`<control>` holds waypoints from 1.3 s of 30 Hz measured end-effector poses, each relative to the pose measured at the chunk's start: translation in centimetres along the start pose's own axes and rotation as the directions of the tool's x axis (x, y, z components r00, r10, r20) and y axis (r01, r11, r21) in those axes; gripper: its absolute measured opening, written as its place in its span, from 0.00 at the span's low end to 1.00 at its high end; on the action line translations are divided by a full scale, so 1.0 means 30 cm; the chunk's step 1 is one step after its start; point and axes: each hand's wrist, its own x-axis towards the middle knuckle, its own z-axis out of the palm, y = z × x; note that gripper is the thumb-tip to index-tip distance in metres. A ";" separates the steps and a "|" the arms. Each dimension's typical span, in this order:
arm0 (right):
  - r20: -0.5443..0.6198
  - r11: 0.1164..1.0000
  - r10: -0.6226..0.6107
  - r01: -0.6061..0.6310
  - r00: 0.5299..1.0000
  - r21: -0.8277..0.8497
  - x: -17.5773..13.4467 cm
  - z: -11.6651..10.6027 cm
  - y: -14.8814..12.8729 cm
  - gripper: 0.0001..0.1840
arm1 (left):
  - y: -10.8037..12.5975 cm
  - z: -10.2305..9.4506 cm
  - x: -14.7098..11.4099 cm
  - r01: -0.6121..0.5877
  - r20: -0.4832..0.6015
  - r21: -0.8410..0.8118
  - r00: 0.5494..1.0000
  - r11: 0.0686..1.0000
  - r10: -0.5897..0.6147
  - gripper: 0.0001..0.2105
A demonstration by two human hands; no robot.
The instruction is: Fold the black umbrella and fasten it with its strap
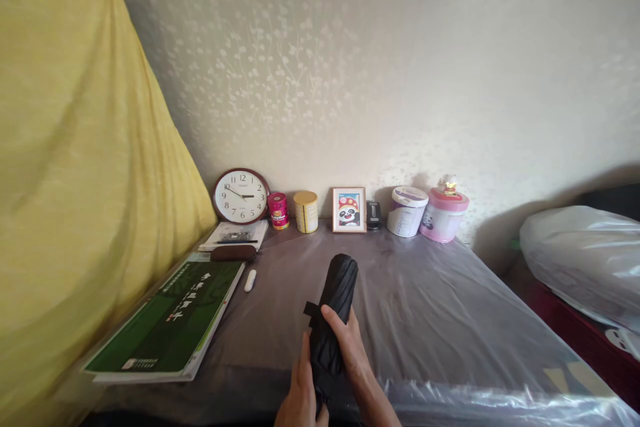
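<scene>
A black folded umbrella [336, 300] is held up over the front of the table, tilted with its far end toward the wall. My right hand [354, 350] wraps round its middle from the right, thumb lying across the fabric. Lower down, my left hand [300, 387] closes on the umbrella's near end from the left; some of its fingers are hidden behind it. A loose black strap [313, 312] sticks out to the left, just above my left fingertips.
A green pad [175, 320], a brown case [233, 253] and a white oblong item [251, 280] lie on the left. Along the wall stand a clock [241, 196], a picture frame [349, 210] and several tubs, including a purple-white one [407, 212]. A yellow curtain [90, 180] hangs at left.
</scene>
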 end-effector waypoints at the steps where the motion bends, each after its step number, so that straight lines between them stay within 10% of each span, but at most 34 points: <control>1: 0.004 1.000 0.003 -0.003 1.000 0.016 0.001 0.003 0.004 0.28 | -0.001 -0.006 0.001 -0.004 -0.012 0.015 1.000 1.000 0.004 0.41; 5: 0.017 0.994 0.049 -0.050 0.999 0.102 0.012 0.000 0.032 0.27 | 0.010 -0.049 -0.009 -0.100 0.017 -0.245 0.994 0.964 0.107 0.43; 11: 0.101 0.988 0.072 -0.084 0.992 0.127 0.026 -0.021 0.056 0.30 | 0.053 -0.082 -0.010 0.115 0.198 -0.635 0.980 0.764 0.017 0.44; 16: 0.048 0.976 -0.114 0.121 0.992 -0.181 0.054 -0.059 0.034 0.28 | 0.008 -0.059 0.030 -0.179 -0.097 -0.260 0.983 0.949 0.159 0.34; 24: 0.076 0.705 -0.444 0.401 0.893 -0.586 0.129 -0.134 0.133 0.27 | 0.031 -0.078 0.044 -0.045 0.036 0.259 0.999 0.965 0.037 0.31; 33: 0.493 0.557 -0.469 0.678 0.733 -0.478 0.117 -0.153 0.087 0.11 | 0.046 -0.061 0.041 -0.010 0.036 0.438 0.999 0.899 -0.006 0.29; 39: 0.463 0.686 -0.398 0.592 0.792 -0.422 0.092 -0.190 0.058 0.07 | 0.067 -0.076 0.037 -0.004 0.057 0.459 0.998 0.888 -0.025 0.28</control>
